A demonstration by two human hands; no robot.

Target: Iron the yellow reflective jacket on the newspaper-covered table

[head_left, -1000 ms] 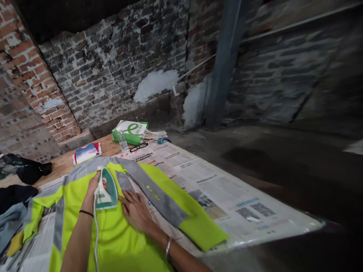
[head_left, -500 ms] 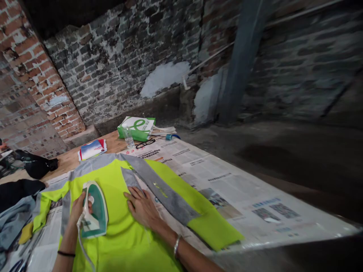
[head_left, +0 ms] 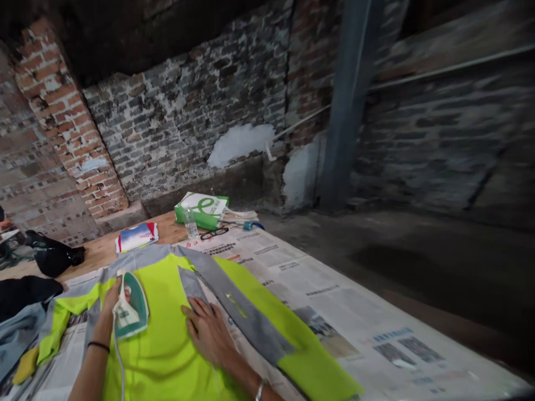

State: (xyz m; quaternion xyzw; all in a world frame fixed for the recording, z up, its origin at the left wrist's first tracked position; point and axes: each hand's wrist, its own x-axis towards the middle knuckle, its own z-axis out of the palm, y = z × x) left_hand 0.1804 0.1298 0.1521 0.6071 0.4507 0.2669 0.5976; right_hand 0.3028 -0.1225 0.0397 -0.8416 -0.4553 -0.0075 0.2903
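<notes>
A neon yellow and grey long-sleeved top (head_left: 163,295) lies spread out on the newspaper-covered table. My left hand (head_left: 113,296) is closed around the handle of a green and white clothes iron (head_left: 136,306), which rests on the left side of the top's body. The iron's tip points away from me, and its white cord runs back along my forearm. My right hand (head_left: 208,328) lies flat on the top, fingers spread, by the grey side panel near the right sleeve. Nothing is held in it. Wrinkles show in the fabric below the iron.
Newspaper (head_left: 334,295) covers the table. At the far end are a green and white bag (head_left: 203,209), a clear plastic cup (head_left: 190,224), black-framed glasses (head_left: 214,233) and a folded red, white and blue packet (head_left: 136,237). Dark and blue clothes (head_left: 20,334) lie at left, beside a yellow piece (head_left: 25,366).
The iron in my left hand has slid slightly left and away over the top. My right hand stays at nearly the same spot on the fabric. The camera view has tilted up.
</notes>
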